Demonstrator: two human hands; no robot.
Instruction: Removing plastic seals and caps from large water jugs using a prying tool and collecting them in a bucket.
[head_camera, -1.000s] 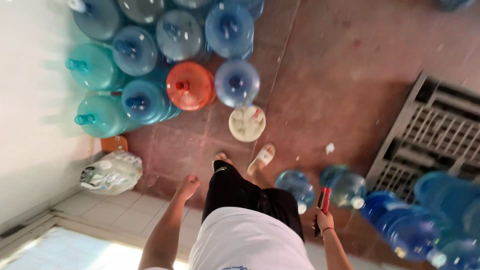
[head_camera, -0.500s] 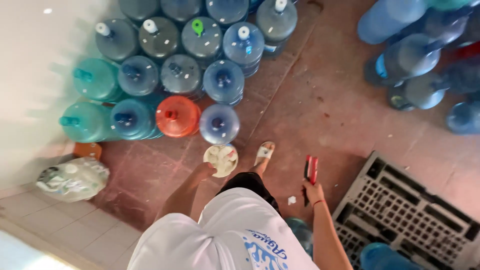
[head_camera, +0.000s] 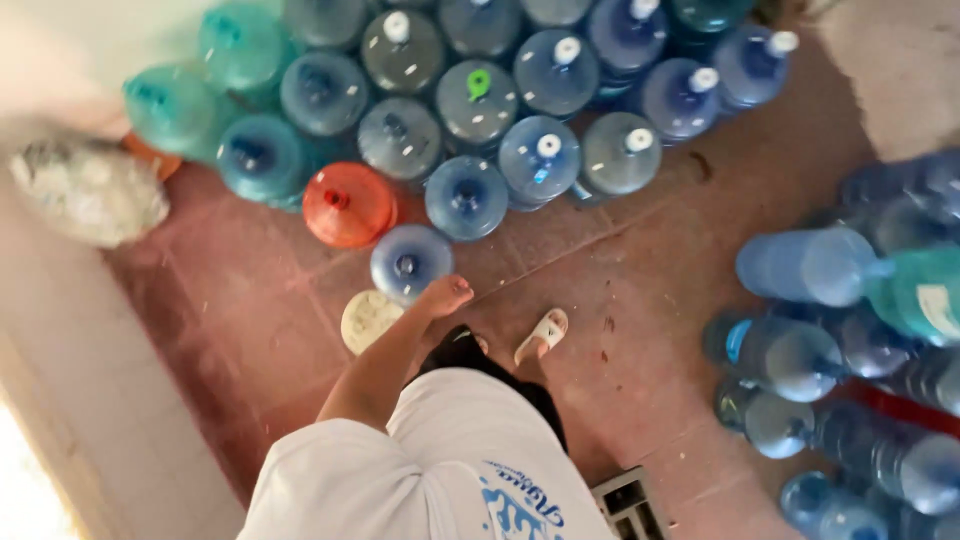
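Nearest bottle: a large round pale-blue translucent plastic water bottle (head_camera: 410, 262) stands upright on the reddish tiled floor (head_camera: 640, 290), at the front edge of the cluster, just ahead of the left hand (head_camera: 445, 295).
Handling: it has no cap and looks see-through to the bottom, so I judge it empty, light and stiff, though bulky and smooth-sided, and likely to slip from a flat palm.
Where to take hold: the narrow open neck at its top centre looks the surest place, with fingers hooked round or into it; the wide shoulder offers little purchase.
Left hand: it hangs low on a nearly straight arm, just beside the bottle's near rim; whether it touches I cannot tell. It carries nothing, and the fingers look loosely curled, neither spread nor clenched.
Right hand: out of sight.
Beside it: a round cream-coloured plastic lid or disc (head_camera: 368, 320) lies flat on the floor, just left of the hand.
Behind: an orange plastic water bottle (head_camera: 348, 204) and rows of blue and teal bottles, some with white caps.
Further out: a white crumpled sack (head_camera: 90, 190) lies by the wall, and more blue bottles lie on their sides at right (head_camera: 810, 265).
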